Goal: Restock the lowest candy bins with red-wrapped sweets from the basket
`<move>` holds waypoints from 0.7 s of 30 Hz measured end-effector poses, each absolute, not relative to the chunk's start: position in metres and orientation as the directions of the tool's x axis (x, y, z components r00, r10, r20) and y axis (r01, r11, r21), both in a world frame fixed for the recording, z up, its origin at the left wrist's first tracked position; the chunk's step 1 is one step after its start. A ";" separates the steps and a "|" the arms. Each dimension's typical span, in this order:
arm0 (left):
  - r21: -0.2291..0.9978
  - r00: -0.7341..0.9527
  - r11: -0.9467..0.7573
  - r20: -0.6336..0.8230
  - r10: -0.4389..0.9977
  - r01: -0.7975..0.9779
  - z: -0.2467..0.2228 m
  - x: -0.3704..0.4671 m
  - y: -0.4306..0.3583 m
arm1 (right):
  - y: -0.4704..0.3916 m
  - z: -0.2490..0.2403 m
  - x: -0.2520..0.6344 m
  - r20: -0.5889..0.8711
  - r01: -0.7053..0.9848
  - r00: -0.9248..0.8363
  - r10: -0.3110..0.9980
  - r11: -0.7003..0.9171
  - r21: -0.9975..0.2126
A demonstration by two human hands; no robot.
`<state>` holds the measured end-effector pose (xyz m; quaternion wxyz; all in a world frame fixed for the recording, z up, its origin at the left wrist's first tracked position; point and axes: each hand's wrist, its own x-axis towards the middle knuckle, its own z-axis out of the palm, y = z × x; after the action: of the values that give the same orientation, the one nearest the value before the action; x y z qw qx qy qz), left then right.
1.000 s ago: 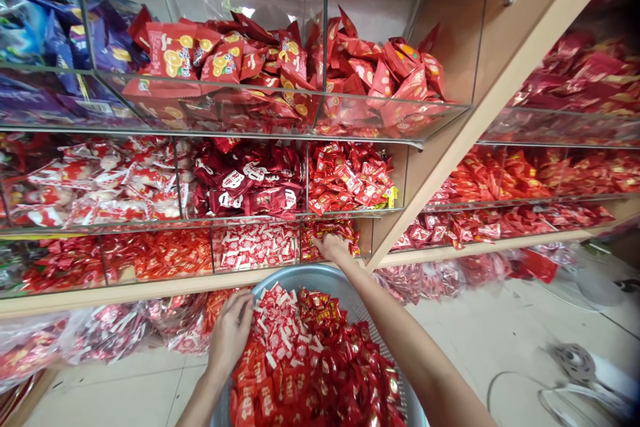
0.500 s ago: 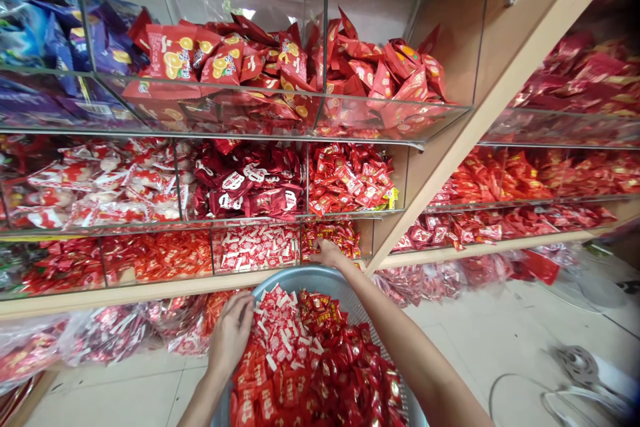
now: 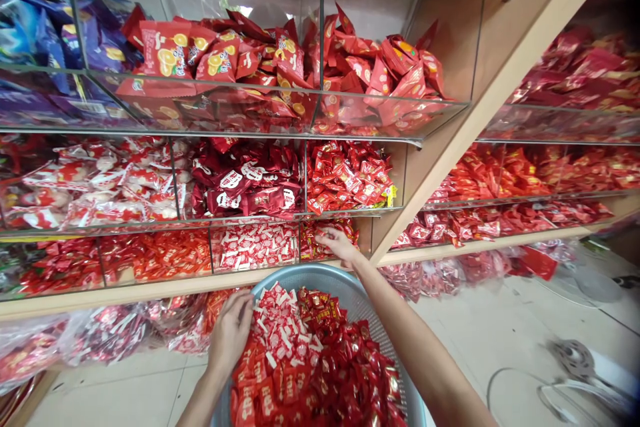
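A grey-blue plastic basket with perforated sides [image 3: 363, 280] is in front of me at the lower middle. In it lie white-and-red wrapped candies [image 3: 283, 330], orange-red packets [image 3: 265, 390] and dark red shiny candies [image 3: 350, 373], grouped by kind. My left hand [image 3: 233, 323] grips the basket's left rim, fingers over the edge. Beyond the far rim, my right hand [image 3: 339, 244] reaches to the bottom-shelf compartment of red-and-gold candies [image 3: 309, 240]. Its fingers extend leftward and look apart, over the candies, with nothing visible in them.
Clear-walled shelves hold red packets with orange prints [image 3: 170, 50], dark red packets [image 3: 245, 180] and blue-purple packets [image 3: 45, 33]. A slanting wooden upright [image 3: 480, 120] divides the shelving. Bagged sweets [image 3: 117, 333] lie under the bottom shelf. A white cable [image 3: 540, 383] runs over the tiled floor at right.
My right hand has shifted slightly right and up, with its fingers more extended. My left hand remains on the basket's rim, and the basket has hardly moved.
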<state>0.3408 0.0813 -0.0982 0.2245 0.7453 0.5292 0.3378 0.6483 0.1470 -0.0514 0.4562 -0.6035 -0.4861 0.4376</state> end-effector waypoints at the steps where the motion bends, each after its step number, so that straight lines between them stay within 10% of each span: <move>1: 0.694 0.213 -0.341 0.268 0.940 0.634 -0.099 0.341 0.081 | 0.142 -0.046 0.650 -0.132 0.105 0.133 0.982 -0.146 -0.984; 6: 0.693 0.212 -0.340 0.267 0.940 0.635 -0.099 0.342 0.081 | 0.100 -0.030 0.655 -0.277 -0.014 -0.108 0.955 -0.280 -0.960; 15: 0.666 0.212 -0.339 0.267 0.940 0.664 -0.094 0.343 0.080 | 0.059 -0.080 0.649 -0.431 0.738 -0.330 0.840 -0.055 -0.672; 21: 0.676 0.214 -0.333 0.256 0.943 0.658 -0.095 0.343 0.080 | 0.058 -0.090 0.636 -0.533 0.881 -0.280 0.798 -0.007 -0.472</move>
<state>0.3425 0.0797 -0.0952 0.2181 0.7480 0.5349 0.3269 0.6365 0.0585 -0.0896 -0.0543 -0.5977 -0.7026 0.3822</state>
